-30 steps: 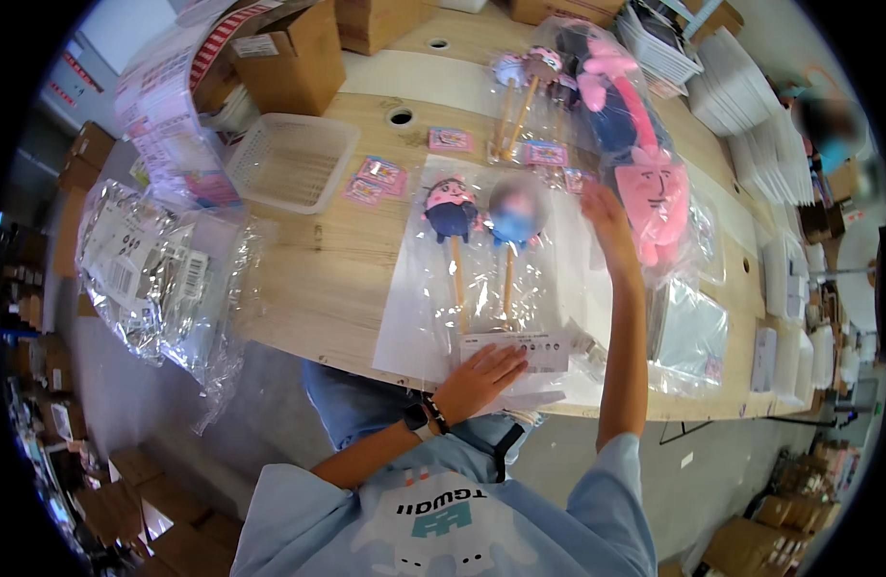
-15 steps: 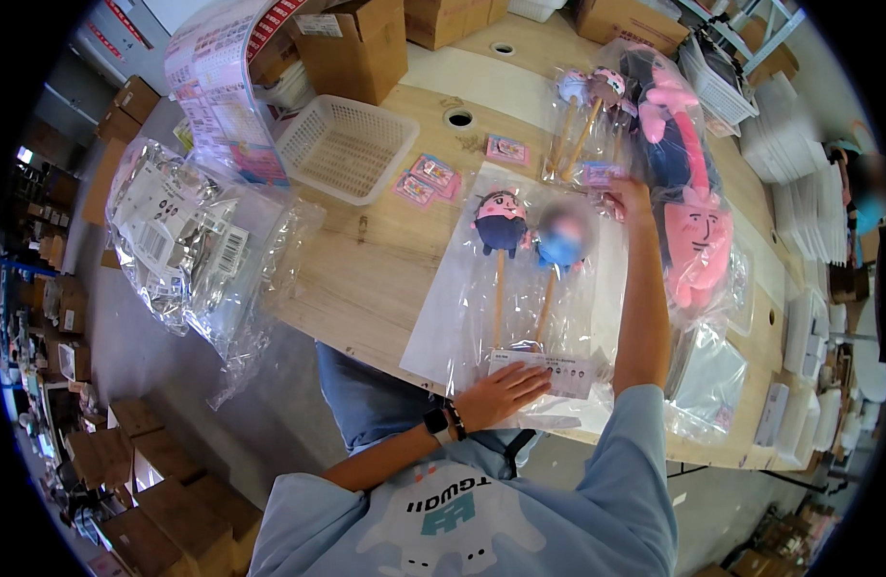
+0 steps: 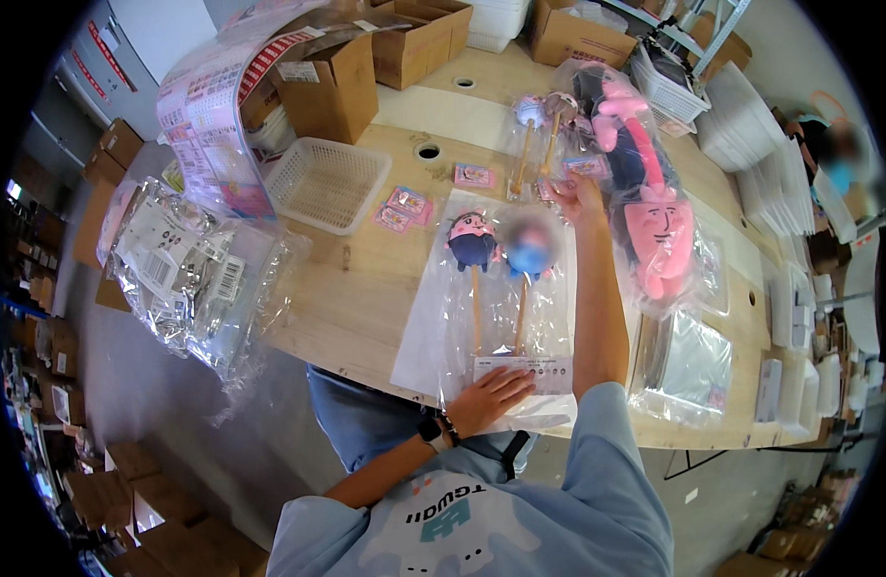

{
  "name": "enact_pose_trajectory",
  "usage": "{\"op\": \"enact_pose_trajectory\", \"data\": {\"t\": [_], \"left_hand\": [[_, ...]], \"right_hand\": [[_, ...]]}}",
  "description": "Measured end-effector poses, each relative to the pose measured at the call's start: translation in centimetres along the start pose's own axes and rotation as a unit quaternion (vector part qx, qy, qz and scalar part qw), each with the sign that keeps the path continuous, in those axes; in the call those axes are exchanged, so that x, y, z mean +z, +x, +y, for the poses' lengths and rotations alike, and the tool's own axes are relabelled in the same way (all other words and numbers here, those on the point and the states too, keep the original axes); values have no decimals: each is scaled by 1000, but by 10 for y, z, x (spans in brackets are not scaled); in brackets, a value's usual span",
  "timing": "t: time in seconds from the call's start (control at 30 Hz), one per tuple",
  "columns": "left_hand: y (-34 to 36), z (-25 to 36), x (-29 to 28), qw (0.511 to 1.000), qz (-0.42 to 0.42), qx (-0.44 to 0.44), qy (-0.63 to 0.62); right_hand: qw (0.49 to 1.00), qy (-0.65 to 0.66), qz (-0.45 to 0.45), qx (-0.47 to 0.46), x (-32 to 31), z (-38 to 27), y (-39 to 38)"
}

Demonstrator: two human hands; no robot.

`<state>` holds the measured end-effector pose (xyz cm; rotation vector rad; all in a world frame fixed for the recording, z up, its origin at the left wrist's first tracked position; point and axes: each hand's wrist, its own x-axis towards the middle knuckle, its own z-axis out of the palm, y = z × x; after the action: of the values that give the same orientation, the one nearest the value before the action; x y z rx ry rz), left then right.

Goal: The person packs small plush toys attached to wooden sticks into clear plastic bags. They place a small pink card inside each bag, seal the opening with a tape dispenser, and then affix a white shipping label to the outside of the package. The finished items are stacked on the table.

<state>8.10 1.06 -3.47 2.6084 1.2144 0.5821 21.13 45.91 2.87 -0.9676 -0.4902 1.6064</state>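
Note:
On the table in front of me lies a clear plastic bag (image 3: pixel 453 332) with two plush-headed wooden sticks inside. One plush (image 3: pixel 471 242) has a pink face and dark blue body; the other (image 3: pixel 529 258) is blue and blurred. My left hand (image 3: pixel 491 397) rests flat, fingers stretched, on the bag's lower end beside a white printed label (image 3: pixel 549 373). Beyond the bag, my right hand (image 3: pixel 580 197) pinches a small pink-and-blue card (image 3: pixel 587 166). Just past it is another bag with plush sticks (image 3: pixel 528 144). A white sheet (image 3: pixel 419 356) lies beneath the near bag.
More small cards (image 3: pixel 405 208) lie left of the bag, near a white basket (image 3: pixel 329 186). Bagged pink plush toys (image 3: pixel 658 236) and a stack of clear bags (image 3: pixel 688 365) lie at the right. A full plastic sack (image 3: pixel 188 274) sits left; cardboard boxes (image 3: pixel 326 96) stand behind.
My right hand has raised the small card slightly from beside the far bag. My left hand stays on the near bag. The whole view has shifted a little.

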Motion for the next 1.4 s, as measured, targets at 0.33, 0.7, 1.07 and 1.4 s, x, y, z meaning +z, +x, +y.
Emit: {"op": "enact_pose_trajectory", "data": {"t": [0.33, 0.7, 1.07, 1.4], "left_hand": [[14, 11, -4, 999, 32, 11, 2], [59, 26, -92, 930, 169, -86, -314], [99, -1, -131, 878, 134, -179, -424], [90, -24, -149, 851, 41, -129, -508]], "right_hand": [[958, -204, -129, -158, -10, -109, -200], [968, -119, -113, -192, -234, -91, -603], [986, 105, -103, -74, -320, 50, -698], [990, 123, -31, -61, -341, 85, -684]]}}
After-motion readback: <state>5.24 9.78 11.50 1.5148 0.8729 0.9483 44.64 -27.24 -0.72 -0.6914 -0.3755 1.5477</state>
